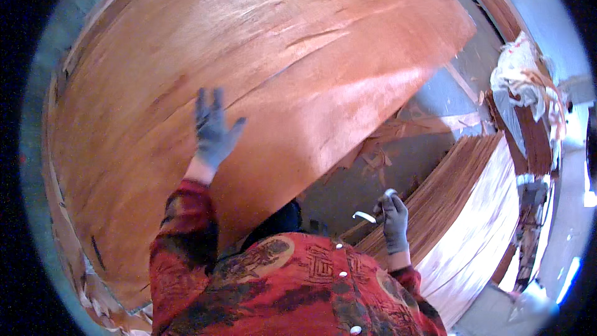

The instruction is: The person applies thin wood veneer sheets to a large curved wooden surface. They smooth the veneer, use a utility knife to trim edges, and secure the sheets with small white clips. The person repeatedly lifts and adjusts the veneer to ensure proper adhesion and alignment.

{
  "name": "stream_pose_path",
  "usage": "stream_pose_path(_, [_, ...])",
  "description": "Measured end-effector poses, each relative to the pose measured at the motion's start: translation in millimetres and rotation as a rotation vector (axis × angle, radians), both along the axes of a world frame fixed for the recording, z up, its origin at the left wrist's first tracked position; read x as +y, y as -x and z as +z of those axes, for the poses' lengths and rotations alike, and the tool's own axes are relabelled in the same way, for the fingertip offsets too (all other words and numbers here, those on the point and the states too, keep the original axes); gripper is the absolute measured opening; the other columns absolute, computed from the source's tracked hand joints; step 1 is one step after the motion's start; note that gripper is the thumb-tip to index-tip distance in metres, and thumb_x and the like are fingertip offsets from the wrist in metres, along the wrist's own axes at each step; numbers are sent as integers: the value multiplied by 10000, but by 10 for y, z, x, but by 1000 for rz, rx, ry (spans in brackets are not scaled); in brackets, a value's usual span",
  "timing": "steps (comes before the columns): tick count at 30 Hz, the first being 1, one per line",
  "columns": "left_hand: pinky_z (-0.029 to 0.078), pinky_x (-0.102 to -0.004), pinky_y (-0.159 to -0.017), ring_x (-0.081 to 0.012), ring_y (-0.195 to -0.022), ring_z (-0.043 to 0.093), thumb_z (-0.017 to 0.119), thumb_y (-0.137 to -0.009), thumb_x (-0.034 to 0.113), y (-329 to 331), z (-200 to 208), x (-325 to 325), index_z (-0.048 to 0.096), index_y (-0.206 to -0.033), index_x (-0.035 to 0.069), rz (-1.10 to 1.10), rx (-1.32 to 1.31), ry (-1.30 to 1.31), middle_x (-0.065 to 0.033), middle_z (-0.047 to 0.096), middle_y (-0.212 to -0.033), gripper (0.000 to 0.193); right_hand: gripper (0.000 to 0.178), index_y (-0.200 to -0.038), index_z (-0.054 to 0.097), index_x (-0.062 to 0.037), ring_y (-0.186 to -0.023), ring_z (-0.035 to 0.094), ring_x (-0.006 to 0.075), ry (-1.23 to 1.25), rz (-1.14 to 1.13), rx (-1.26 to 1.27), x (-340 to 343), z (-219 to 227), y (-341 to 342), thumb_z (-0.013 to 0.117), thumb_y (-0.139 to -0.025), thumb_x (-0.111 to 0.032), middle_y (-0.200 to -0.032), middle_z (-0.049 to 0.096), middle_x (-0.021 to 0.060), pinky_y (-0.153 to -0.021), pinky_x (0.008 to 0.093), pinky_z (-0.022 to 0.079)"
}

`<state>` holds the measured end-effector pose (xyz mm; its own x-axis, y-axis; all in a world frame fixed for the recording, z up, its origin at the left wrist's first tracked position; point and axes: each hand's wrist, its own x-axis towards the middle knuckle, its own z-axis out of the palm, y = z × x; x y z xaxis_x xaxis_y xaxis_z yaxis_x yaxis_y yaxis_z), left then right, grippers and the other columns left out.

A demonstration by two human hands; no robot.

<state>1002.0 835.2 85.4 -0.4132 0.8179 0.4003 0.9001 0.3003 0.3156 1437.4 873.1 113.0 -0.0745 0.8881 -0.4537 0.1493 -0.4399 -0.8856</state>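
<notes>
My left hand, in a grey glove, is held with fingers spread over a large sheet of reddish-brown wood veneer. Whether the palm presses on the sheet cannot be made out. My right hand, also gloved, is closed at the right, beside a tall stack of veneer sheets. A thin, curved white strip sticks out to the left of its fingers, and a bit of white shows above them. The exact kind of this white thing is unclear.
Broken veneer scraps litter the grey floor between the large sheet and the stack. Farther right, a white plastic bag lies on another veneer pile. A long stack of wood stands at the far right. Ragged veneer edges line the left side.
</notes>
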Motion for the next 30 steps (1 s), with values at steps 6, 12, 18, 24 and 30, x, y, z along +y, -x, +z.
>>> stream_pose_path(6, [149,-519,-1070,-324,-1321,259,586,-780,422,-197,-365,1115,391,-1327,65,-104,117,276,-147,331,-1410,682,226,-872,577,-46,-526,517,74,-7,136,-28,872,217,-71,560,-905,-270,-690,585,32,-462,193,389])
stream_pose_path(12, [111,-523,-1085,-329,-1338,228,562,-806,435,-204,-113,1475,302,-1378,43,9,56,82,-159,306,-1421,740,191,-916,588,-12,-566,526,81,76,516,21,1978,170,789,542,-905,-197,-682,578,25,-494,211,411])
stream_pose_path(18, [141,-489,-1093,-308,-1318,285,537,-820,424,-215,-409,1701,365,-1363,104,19,150,305,-148,347,-1403,653,235,-835,578,-5,-567,536,89,39,841,123,2900,-311,1689,514,-915,-217,-662,573,37,-501,229,422])
stream_pose_path(24, [177,-486,-1085,-304,-1303,320,568,-809,351,-270,-390,1724,391,-1353,127,31,100,243,-123,395,-1379,614,264,-771,588,-4,-531,557,111,15,874,90,3305,-453,2422,541,-894,-233,-628,577,45,-477,243,429])
stream_pose_path(30, [204,-478,-1078,-310,-1289,335,614,-777,298,-340,-440,1813,323,-1380,96,81,58,-103,-99,411,-1368,700,318,-730,615,12,-498,569,124,-68,958,-135,3374,-498,2632,563,-876,-266,-599,587,63,-454,249,430])
